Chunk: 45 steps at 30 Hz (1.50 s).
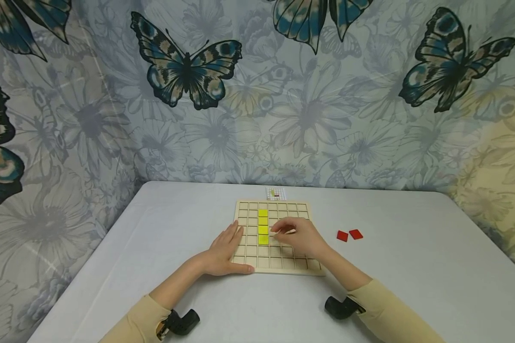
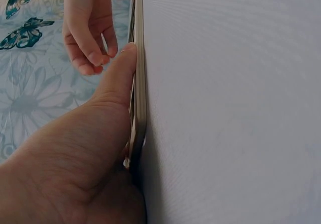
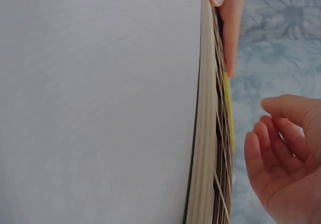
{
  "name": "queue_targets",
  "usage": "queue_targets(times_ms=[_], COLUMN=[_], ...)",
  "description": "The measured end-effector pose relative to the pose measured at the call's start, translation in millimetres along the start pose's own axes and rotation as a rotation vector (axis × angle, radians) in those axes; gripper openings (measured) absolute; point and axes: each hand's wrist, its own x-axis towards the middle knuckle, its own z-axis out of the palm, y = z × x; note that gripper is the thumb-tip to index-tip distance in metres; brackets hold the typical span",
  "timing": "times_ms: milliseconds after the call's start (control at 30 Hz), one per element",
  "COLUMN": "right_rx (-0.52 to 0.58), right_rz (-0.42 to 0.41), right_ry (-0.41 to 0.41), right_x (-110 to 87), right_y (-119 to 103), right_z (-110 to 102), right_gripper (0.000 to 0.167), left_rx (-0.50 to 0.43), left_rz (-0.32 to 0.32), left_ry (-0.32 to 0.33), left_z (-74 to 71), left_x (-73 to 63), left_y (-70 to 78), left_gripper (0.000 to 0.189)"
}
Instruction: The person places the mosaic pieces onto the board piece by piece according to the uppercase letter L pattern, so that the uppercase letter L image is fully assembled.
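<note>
A pale wooden grid board [image 1: 283,261] lies on the table, with several yellow square tiles [image 1: 263,229] in one column. My left hand [image 1: 224,252] rests at the board's left side, fingers extended along its edge and thumb on the front-left corner. Over the board, just right of the yellow column, hovers my right hand [image 1: 298,234]. Its fingers are loosely bent; the right wrist view shows a gap between thumb and fingertips [image 3: 265,103] and nothing held. Two red square tiles [image 1: 342,236] lie on the table right of the board.
Behind the board's far edge lies a small card [image 1: 276,193] printed with a coloured grid. The white-covered table [image 1: 154,209] meets a butterfly-patterned cloth backdrop [image 1: 257,119]. Black wrist devices [image 1: 342,307] sit at both sleeves.
</note>
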Motion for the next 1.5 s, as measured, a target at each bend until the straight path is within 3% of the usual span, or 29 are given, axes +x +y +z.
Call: queue_targets(times_ms=[300,600,767,1033,1300,1500], right_rx=[0.255,0.320,0.254,0.131,-0.150,-0.262], right_rz=[0.231,0.252,0.276,0.234,0.209,0.187], right_ry=[0.073,0.118,0.124,0.141,0.147,0.142], right_x=[-10.0,-25.5,-32.5,-45.6,-53.8,-56.6], right_y=[7,20,31,46,56,60], right_z=[-24,-49,-61,-76,-88,-93], right_gripper=[0.021,0.037,0.035,0.034,0.030,0.031], left_rx=[-0.007,-0.006,-0.012,-0.006,-0.008,-0.005], left_rz=[0.013,0.017,0.018,0.022,0.014,0.013], left_ry=[-0.001,-0.006,-0.006,-0.006,-0.010,-0.009], left_z=[0.6,1.0,0.5,0.3,0.2,0.4], left_x=[-0.1,0.8,0.4,0.2,-0.3,0.4], left_y=[-0.4,0.1,0.5,0.9,1.6,1.0], left_gripper=[0.109,0.110,0.111,0.110,0.109,0.110])
